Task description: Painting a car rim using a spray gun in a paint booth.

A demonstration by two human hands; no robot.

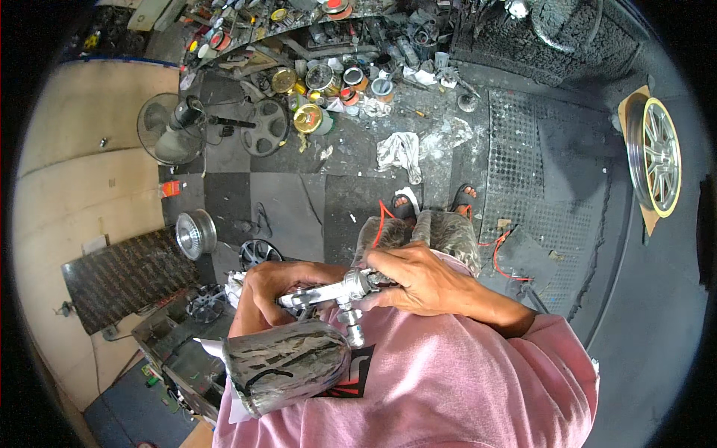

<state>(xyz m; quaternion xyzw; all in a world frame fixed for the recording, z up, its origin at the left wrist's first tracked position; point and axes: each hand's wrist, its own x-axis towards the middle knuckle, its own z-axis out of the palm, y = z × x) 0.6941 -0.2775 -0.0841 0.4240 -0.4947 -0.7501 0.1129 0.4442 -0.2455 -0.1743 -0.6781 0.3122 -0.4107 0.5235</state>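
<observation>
A silver spray gun (328, 291) lies sideways across my body, with a paint-smeared grey cylindrical cup (287, 366) hanging below it toward my pink shirt; something white pokes from the cup's far end. My left hand (270, 290) is closed on the left part of the gun, its fingers partly behind it. My right hand (418, 278) grips the gun's right end, thumb and fingers around the metal fitting there. An orange hose (382, 220) shows above the gun, running over my legs.
Paint cans (310, 118) and rags (397, 157) litter the floor ahead. A standing fan (168, 131), loose wheels (196, 233) and a leaning dark panel (119, 276) are at left. A gold-rimmed wheel (661, 157) sits at right. A cluttered shelf (261, 30) runs along the back.
</observation>
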